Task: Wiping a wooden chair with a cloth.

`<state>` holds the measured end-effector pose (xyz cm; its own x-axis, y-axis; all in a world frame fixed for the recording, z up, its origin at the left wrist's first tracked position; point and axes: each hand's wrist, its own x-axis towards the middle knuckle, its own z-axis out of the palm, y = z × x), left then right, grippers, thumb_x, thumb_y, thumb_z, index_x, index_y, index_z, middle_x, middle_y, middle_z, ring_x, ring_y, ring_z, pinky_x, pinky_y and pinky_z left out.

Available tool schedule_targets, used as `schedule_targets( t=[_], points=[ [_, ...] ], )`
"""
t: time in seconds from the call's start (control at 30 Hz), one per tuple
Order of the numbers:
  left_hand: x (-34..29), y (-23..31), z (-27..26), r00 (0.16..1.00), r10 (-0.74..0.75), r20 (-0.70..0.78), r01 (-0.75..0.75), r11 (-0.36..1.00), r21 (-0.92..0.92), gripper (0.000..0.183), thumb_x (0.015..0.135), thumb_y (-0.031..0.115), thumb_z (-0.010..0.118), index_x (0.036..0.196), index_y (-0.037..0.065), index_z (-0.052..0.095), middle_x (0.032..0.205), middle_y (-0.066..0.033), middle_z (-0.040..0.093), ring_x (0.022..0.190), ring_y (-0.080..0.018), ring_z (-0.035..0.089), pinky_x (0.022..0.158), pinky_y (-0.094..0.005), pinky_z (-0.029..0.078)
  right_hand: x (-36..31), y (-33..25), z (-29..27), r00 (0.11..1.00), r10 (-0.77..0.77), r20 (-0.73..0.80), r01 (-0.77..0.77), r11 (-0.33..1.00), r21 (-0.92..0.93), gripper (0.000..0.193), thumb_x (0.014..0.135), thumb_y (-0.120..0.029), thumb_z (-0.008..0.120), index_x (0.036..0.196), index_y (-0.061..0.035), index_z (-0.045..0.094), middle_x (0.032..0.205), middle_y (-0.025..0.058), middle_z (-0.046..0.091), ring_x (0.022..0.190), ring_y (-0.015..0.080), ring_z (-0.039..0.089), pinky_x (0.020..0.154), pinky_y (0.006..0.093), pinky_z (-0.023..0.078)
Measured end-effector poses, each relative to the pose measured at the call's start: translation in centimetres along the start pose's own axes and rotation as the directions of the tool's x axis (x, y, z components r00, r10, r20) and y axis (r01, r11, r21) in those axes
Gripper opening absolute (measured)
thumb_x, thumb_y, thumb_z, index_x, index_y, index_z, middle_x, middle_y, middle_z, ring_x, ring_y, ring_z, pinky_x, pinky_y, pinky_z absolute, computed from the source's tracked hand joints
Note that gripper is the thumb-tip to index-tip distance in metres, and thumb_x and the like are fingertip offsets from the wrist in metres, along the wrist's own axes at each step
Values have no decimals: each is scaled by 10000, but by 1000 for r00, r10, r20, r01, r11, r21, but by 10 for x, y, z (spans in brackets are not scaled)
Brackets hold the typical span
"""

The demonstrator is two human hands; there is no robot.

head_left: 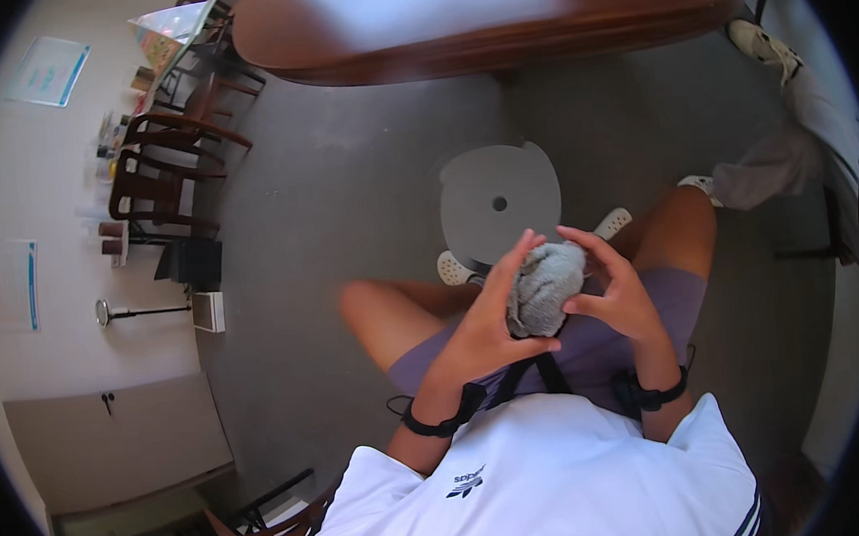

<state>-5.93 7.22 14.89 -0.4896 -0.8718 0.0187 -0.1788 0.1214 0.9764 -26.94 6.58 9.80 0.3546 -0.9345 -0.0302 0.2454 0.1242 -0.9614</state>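
Observation:
Above my lap I hold a grey bundled cloth (546,288), folded into a rounded lump with a fuzzy, ribbed-looking surface. I cannot tell whether it is rolled socks or a small towel. My left hand (497,313) cups its left side and underside, the thumb along the bottom edge and the fingers pointing up. On the other side, my right hand (619,295) presses its thumb on the front of the bundle, with the fingers curved over its upper right. The palms hide part of the cloth.
A grey stool (464,191) with a central hole stands just ahead of my feet. Beyond it is a brown table (494,52). Wooden chairs (160,182) line the left wall, near a white box (209,312). Another person's trousered leg (771,169) reaches in from the right.

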Motion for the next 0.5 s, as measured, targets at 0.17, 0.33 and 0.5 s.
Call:
schedule_targets(
  t=[0.17,0.33,0.5],
  points=[
    [-3,-5,-12,976,-218,24,219,973,-67,830,805,167,773,1477,57,299,1347,-134,506,1190,-201,514,977,-296,416,-2,0,-12,989,-144,-36,143,989,-32,811,657,-88,862,1370,-62,478,1132,68,529,1109,167,515,986,305,393],
    [-1,-1,-10,993,-105,-61,100,992,-72,336,859,50,683,1189,33,624,1019,-52,654,954,-130,601,830,-263,458,4,-1,-10,954,-242,-176,299,791,533,817,727,-107,831,1418,-32,402,1062,64,521,967,175,576,829,310,494],
    [7,14,-2,996,74,-48,-74,997,8,352,784,-46,693,1125,35,660,1010,-75,660,916,-167,620,806,-278,472,2,-12,-19,993,-120,21,110,956,272,866,760,-559,732,1394,-37,456,1224,119,557,913,157,594,796,281,484]
  ],
)
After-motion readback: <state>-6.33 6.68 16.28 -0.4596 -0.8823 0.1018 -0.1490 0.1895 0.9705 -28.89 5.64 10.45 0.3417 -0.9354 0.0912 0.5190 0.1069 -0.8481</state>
